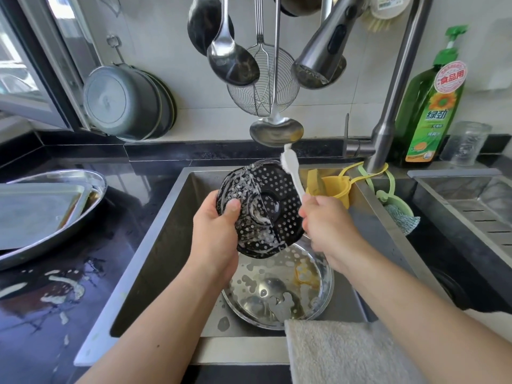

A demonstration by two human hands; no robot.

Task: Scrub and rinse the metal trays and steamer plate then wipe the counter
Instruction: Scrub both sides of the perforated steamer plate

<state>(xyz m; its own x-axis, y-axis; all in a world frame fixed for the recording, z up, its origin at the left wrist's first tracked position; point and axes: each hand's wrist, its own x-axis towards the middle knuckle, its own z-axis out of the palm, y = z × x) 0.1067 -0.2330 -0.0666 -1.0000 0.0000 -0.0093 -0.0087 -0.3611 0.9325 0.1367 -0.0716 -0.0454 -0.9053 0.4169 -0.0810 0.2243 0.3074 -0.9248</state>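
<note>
My left hand grips the steamer plate by its left edge, thumb curled over the perforated face, and holds it tilted above the sink. The plate looks dark from this side and is streaked with white suds. My right hand is wrapped round the handle of a white brush; its bristled head sits at the plate's upper right rim.

Below the plate, on the sink floor, lies a round metal tray spotted with foam and water, with a yellowish patch toward its right side. On the black counter to my left an oval metal tray holds a rectangular tray stacked inside it. In front of them the counter is wet, with smears of white foam.

The faucet hangs overhead with its spray head pointing down toward the sink. Behind it stands a green dish soap bottle: the round red-and-white seal reads 食品用, and the label under a sunflower reads 绿劲; the smaller print I cannot make out. A clear glass stands just right of the bottle. Ladles and a wire skimmer hang against the tiled wall, and a pot hangs to their left. A beige towel is draped over the sink's front edge beneath my right forearm.
</note>
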